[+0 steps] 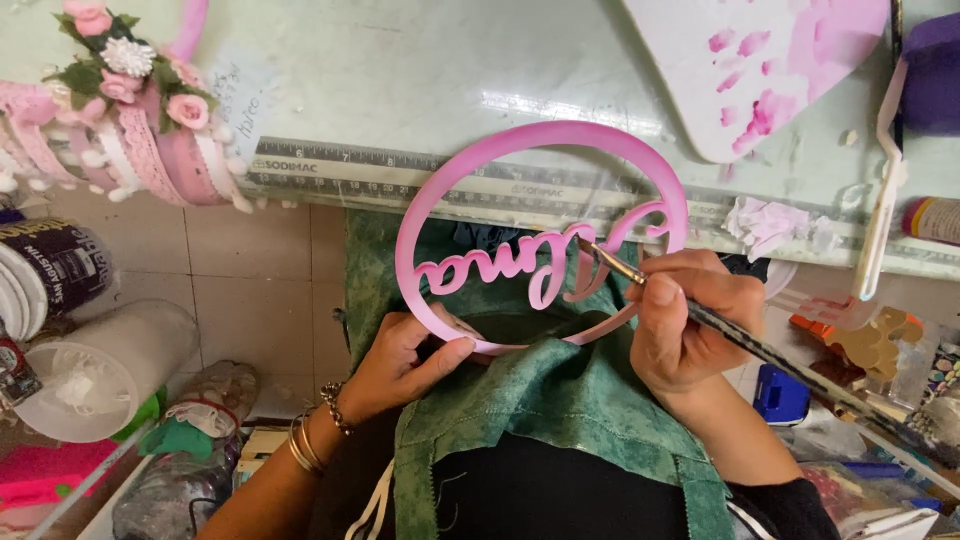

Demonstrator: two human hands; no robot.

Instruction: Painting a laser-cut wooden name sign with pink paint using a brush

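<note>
Left hand: my left hand [415,355] is pinching the lower rim of the pink ring [540,235], thumb on the near face and fingers curled behind, clamped so the ring is standing tilted toward me at a workable angle.
Ring position: I am holding it over my lap, above the green apron [560,400] and just in front of the table edge [420,110], not resting on the table.
Right hand: my right hand [690,325] is closing around the paintbrush [760,350] in a pencil-style grip, fingers together on the handle, and the tip is touching the cursive lettering inside the ring at its right end.
Why this hold: gripping the bare rim is keeping my fingers off the lettering being brushed, I judge.
Palette: the white board with pink smears [760,70] is lying on the table near the brush hand, within easy reach.
Hidden: my left fingertips are sitting behind the ring; the brush's far end is running out of sight among clutter at lower right.
Hard to read: I am not able to tell whether paint on the lettering is wet, nor what the bristles carry.
Cut off: the lace-and-flower decoration [130,110] at upper left is only partly showing.
</note>
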